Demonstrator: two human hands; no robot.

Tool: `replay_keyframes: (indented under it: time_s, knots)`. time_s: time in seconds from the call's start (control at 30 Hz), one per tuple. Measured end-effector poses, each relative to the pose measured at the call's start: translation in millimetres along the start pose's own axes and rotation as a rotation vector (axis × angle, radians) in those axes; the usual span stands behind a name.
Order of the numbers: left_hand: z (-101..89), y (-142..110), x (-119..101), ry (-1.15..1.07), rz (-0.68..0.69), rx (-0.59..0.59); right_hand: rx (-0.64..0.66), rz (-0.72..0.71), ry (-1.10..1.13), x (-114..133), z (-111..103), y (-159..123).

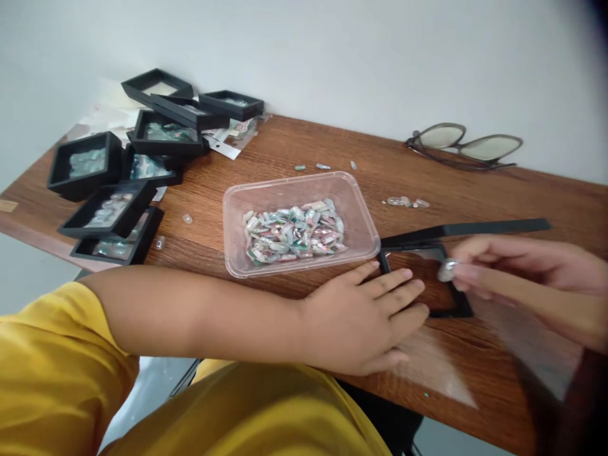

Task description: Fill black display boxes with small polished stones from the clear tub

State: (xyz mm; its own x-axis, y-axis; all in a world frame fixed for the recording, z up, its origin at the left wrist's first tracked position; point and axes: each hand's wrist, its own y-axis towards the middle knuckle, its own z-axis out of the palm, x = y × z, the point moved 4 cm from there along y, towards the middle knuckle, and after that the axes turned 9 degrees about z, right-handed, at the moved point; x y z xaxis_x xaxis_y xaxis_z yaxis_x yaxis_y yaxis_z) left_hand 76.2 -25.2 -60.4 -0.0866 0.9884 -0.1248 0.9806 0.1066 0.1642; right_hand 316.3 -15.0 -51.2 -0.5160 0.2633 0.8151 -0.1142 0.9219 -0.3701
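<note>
My left hand (361, 320) lies palm down with its fingers stretched out, across the near left corner of an opened black display frame (462, 306) with a clear film window. The frame's lid (494, 227) is tilted up at its far side. Between thumb and fingers, my right hand (527, 272) pinches a shiny silvery false nail (447, 270) over the frame's right side. A clear plastic tub (230, 221) beyond my left forearm holds a heap of pearly, green and pink false nails (294, 233).
Several black display frames (166, 136) are piled at the left, with false nails behind their windows. Folded glasses (489, 149) rest near the wall. Loose clear pieces (403, 202) and small nails (323, 166) lie behind the tub. A clear plastic sheet (441, 370) lies at the front edge.
</note>
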Motion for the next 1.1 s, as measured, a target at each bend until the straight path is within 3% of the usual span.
replay_keyframes:
  time_s: [0.07,0.13,0.43,0.8,0.93,1.1]
  knots:
    - [-3.4,-3,-2,0.063,0.023,-0.047,0.174,0.004,-0.068,2,11,7]
    - [-8.3,-6,-5,0.156,0.069,-0.121,0.222,0.016,-0.107,5,20,10]
    - [-11.5,-6,-12,0.250,0.102,-0.247,-0.020,-0.027,-0.194,9,34,12]
    - [-7.9,-10,-20,0.254,0.065,-0.176,-0.152,-0.081,-0.340,15,32,0]
    - [-7.1,-9,-19,0.263,0.071,-0.193,-0.261,-0.110,-0.450,20,36,2]
    - [-6.8,-10,-17,0.273,0.071,-0.237,-0.371,0.039,-0.526,24,43,4]
